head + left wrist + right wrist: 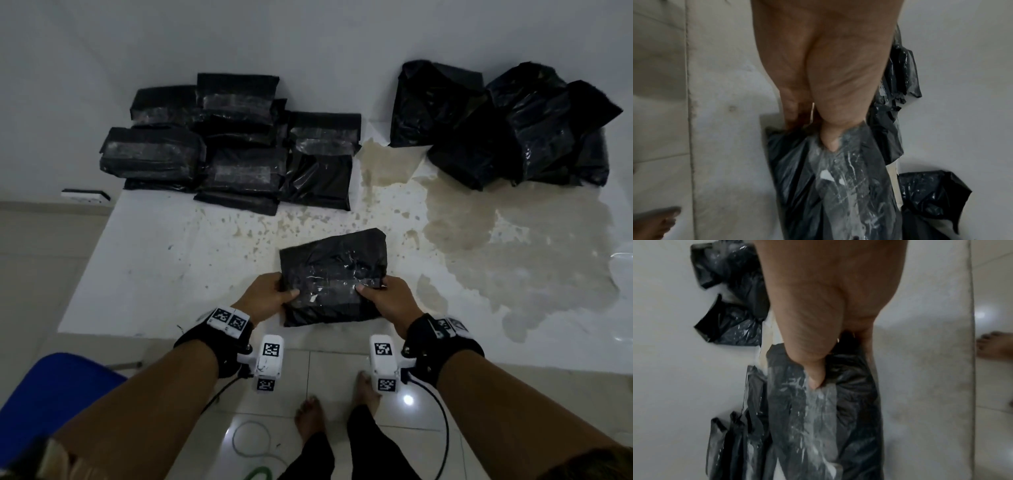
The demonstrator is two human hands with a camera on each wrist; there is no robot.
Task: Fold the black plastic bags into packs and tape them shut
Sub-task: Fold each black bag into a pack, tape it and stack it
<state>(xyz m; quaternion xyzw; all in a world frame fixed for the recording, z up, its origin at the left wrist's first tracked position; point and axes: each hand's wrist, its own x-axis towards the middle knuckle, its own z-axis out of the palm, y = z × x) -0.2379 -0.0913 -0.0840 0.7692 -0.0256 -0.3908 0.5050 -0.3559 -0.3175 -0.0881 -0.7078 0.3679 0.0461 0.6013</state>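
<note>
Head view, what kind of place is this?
Probably a plain room at home used for packing: a worn white table, a tiled floor, taped black packs stacked against a bare wall.

A black pack [334,277] of folded plastic bags lies near the front edge of the table [144,274], turned a little to one side. Shiny clear tape [329,286] runs across its top, wrinkled. Behind the pack, to the left, sits a heap of taped packs [236,144]. Behind the pack, to the right, is a pile of loose black bags [507,126], crumpled and untaped.
</note>
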